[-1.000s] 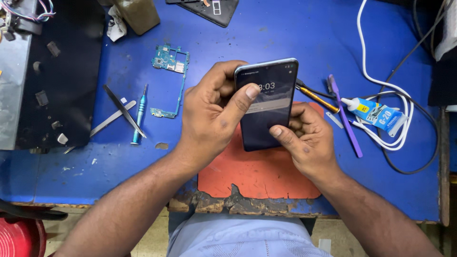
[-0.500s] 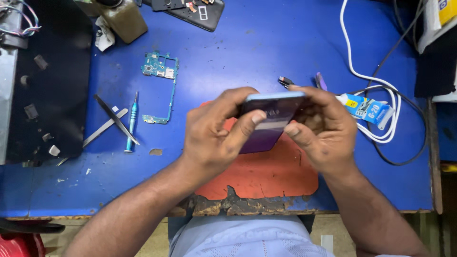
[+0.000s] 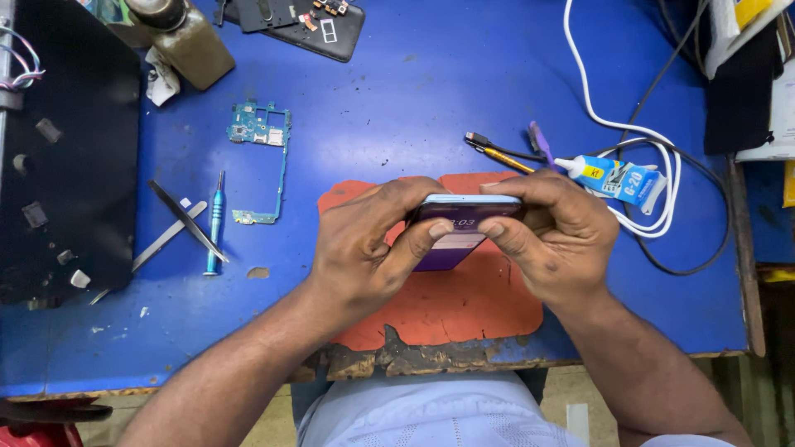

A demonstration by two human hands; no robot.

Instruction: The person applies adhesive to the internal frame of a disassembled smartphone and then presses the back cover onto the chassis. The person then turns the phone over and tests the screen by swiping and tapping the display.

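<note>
The left hand (image 3: 364,248) and right hand (image 3: 551,240) both grasp a smartphone (image 3: 458,232), held above an orange work mat (image 3: 447,306) near the front edge of the blue workbench (image 3: 414,108). The phone is tilted so that its top edge faces the camera; the lit screen shows between the two thumbs, which press on the glass. The fingers of each hand wrap round the far side of the phone.

To the left of the mat lie a bare green circuit board (image 3: 261,157), a blue-handled screwdriver (image 3: 214,223) and a pair of tweezers (image 3: 186,219) crossed over a flat metal strip, possibly a pry tool. To the right, a small glue tube (image 3: 617,178) rests against a coiled white cable (image 3: 654,174). A brown bottle (image 3: 186,41) stands at the rear left.
</note>
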